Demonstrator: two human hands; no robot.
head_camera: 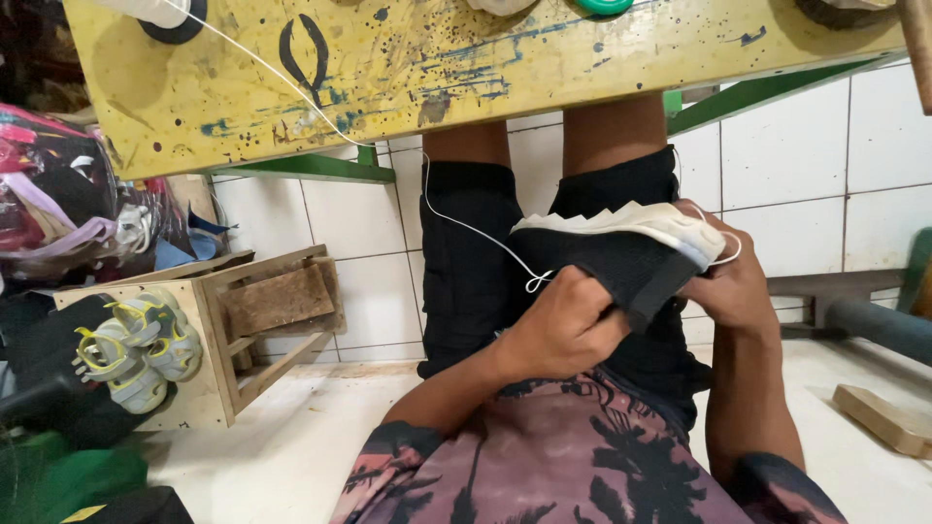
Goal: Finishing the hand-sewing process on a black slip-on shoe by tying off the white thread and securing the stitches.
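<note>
A black knit shoe point(621, 257) with a white toothed sole lies on its side over my lap. My left hand point(563, 325) grips its black upper from below, fingers closed around the fabric. My right hand point(733, 281) holds the sole end on the right. A white thread point(456, 218) runs from the shoe up over the edge of the yellow workbench point(408, 68) to a spool base at the far left; a loop of it also hangs by my right hand.
A small wooden stand point(248, 325) on the left carries a pair of small grey and yellow shoes point(141, 349). Bags of shoes point(68, 194) pile at the far left. A wood block point(888, 417) lies on the floor at right, near a grey pipe point(879, 325).
</note>
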